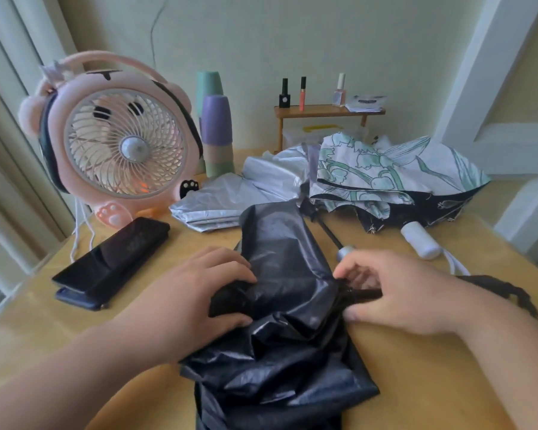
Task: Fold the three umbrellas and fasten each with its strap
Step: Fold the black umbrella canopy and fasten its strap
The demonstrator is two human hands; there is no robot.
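Observation:
A black umbrella [280, 336] lies crumpled along the middle of the wooden table [432, 367], its loose canopy running from the near edge away from me. My left hand [205, 293] presses and grips the fabric on its left side. My right hand [395, 293] pinches the fabric and a dark strap on its right side. Behind lies a silver umbrella [246, 190], half collapsed and loose. To the right sprawls a white umbrella with green flowers [385, 169], black inside, with a white handle [420, 240] pointing toward me.
A pink fan [121, 141] stands at the back left. A black phone on a dark case [115, 259] lies left of my hand. Stacked cups [216, 131] and a small wooden shelf with nail polish bottles [323, 111] stand at the back. A dark cord [503, 290] lies right.

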